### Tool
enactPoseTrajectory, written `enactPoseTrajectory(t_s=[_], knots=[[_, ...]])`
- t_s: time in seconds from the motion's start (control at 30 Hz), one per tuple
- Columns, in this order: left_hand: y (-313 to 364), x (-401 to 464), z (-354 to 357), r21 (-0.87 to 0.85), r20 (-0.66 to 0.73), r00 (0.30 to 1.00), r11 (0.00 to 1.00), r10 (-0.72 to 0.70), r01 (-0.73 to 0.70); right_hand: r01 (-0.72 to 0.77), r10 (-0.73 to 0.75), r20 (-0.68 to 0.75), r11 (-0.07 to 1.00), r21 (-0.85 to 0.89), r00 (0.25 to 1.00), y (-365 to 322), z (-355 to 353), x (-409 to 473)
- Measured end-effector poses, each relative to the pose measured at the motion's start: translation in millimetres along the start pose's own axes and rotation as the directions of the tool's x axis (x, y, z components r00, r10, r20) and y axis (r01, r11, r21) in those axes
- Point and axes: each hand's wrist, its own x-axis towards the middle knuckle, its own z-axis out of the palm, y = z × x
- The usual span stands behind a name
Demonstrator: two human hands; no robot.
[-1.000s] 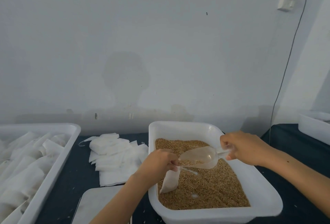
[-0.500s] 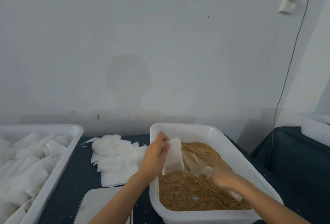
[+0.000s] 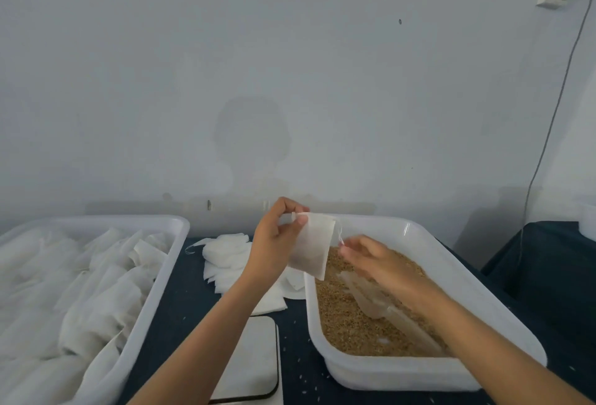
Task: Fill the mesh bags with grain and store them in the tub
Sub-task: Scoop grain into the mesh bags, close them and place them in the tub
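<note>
Mesh bag (image 3: 312,248) pinched by left hand (image 3: 274,245) over grain tub's (image 3: 451,262) rim, right hand (image 3: 377,262) pinching its drawstring (image 3: 340,236) (blurred).

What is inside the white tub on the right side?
The right tub holds brown grain with a clear scoop lying on it. The right hand covers part of the grain; the tub's bottom is hidden.
</note>
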Motion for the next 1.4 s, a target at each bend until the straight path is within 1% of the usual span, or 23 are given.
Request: enactPoseTrajectory(t_s=[0.03, 0.07, 0.13, 0.2, 0.27, 0.33, 0.37, 0.43, 0.5, 0.57, 0.7, 0.77, 0.9, 0.97, 1.03, 1.07, 1.1, 1.17, 1.27, 1.33, 1.4], knots=[[2.5, -2.9, -6.4, -0.003, -0.003, 1.000, 1.000, 0.014, -0.014, 0.049, -0.053, 0.018, 0.989, 0.141, 0.998, -10.8, 8.9, -0.6], [4.8, -6.4, -12.6, -0.008, -0.002, 1.000, 0.999, 0.031, -0.031, 0.086, -0.090, 0.007, 0.974, 0.210, 0.996, -17.7, 19.8, 0.3], [7.6, -14.0, -26.0, -0.013, 0.002, 0.998, 0.998, 0.063, -0.063, 0.146, -0.131, -0.072, 0.947, 0.285, 0.989, -29.4, 45.2, 1.6], [5.9, -23.0, -39.5, 0.031, -0.032, 0.996, 0.996, 0.082, -0.081, 0.164, -0.119, -0.151, 0.927, 0.336, 0.981, -35.8, 68.2, 3.1], [-2.9, -35.3, -50.8, 0.045, -0.095, 0.994, 0.998, 0.050, -0.045, 0.157, -0.101, -0.197, 0.943, 0.293, 0.975, -37.9, 87.9, 4.7], [-17.9, -52.4, -61.7, 0.018, -0.131, 0.989, 0.997, -0.073, 0.076, 0.168, -0.124, -0.211, 0.963, 0.208, 0.970, -36.3, 106.6, 7.9], [-26.6, -61.2, -67.4, 0.050, -0.135, 0.982, 0.989, -0.130, 0.138, 0.183, -0.146, -0.213, 0.969, 0.164, 0.966, -35.8, 115.7, 8.9], [-44.6, -77.5, -78.9, 0.201, -0.140, 0.975, 0.960, -0.171, 0.197, 0.202, -0.181, -0.204, 0.975, 0.088, 0.962, -32.3, 133.3, 10.9], [-58.6, -88.8, -87.7, 0.276, -0.163, 0.972, 0.938, -0.172, 0.212, 0.203, -0.191, -0.199, 0.978, 0.041, 0.961, -23.6, 149.6, 13.1], [-67.8, -94.9, -93.9, 0.294, -0.172, 0.968, 0.929, -0.182, 0.227, 0.192, -0.186, -0.206, 0.981, 0.006, 0.961, -12.7, 163.4, 14.5], [-82.8, -97.2, -97.8, 0.407, -0.151, 0.965, 0.876, -0.214, 0.257, 0.172, -0.166, -0.233, 0.985, 0.003, 0.958, 6.4, 178.6, 16.5], [-88.1, -98.0, -97.8, 0.447, -0.133, 0.972, 0.864, -0.192, 0.232, 0.171, -0.162, -0.229, 0.985, 0.022, 0.960, 13.1, 181.3, 17.3], [-95.3, -97.9, -99.9, 0.584, -0.105, 0.987, 0.795, -0.123, 0.161, 0.169, -0.164, -0.210, 0.986, 0.005, 0.964, 22.8, 180.8, 17.7], [-96.8, -95.9, -103.5, 0.529, -0.126, 0.984, 0.830, -0.128, 0.176, 0.209, -0.191, -0.232, 0.977, 0.054, 0.954, 24.9, 176.8, 18.0], [-97.3, -93.9, -109.5, 0.391, -0.190, 0.970, 0.894, -0.152, 0.217, 0.213, -0.161, -0.259, 0.959, 0.187, 0.952, 25.1, 171.6, 16.3], [-98.4, -94.5, -113.0, 0.342, -0.221, 0.960, 0.909, -0.170, 0.240, 0.198, -0.128, -0.262, 0.945, 0.260, 0.956, 26.6, 169.4, 15.7], [-100.8, -95.7, -116.6, 0.324, -0.251, 0.951, 0.910, -0.182, 0.260, 0.173, -0.090, -0.257, 0.931, 0.323, 0.962, 28.8, 167.4, 15.8], [-109.9, -102.1, -123.8, 0.345, -0.298, 0.939, 0.897, -0.175, 0.276, 0.121, -0.018, -0.239, 0.899, 0.422, 0.971, 36.0, 165.0, 16.7], [-119.7, -110.3, -129.0, 0.357, -0.300, 0.934, 0.885, -0.195, 0.299, 0.076, 0.024, -0.198, 0.874, 0.480, 0.980, 46.2, 163.1, 15.8], [-122.7, -109.2, -129.8, 0.308, -0.310, 0.925, 0.897, -0.220, 0.317, 0.038, 0.037, -0.144, 0.872, 0.489, 0.989, 52.1, 164.4, 14.3], [-122.8, -107.2, -129.4, 0.268, -0.325, 0.918, 0.909, -0.228, 0.320, 0.021, 0.061, -0.145, 0.864, 0.503, 0.987, 56.3, 166.2, 13.9]])
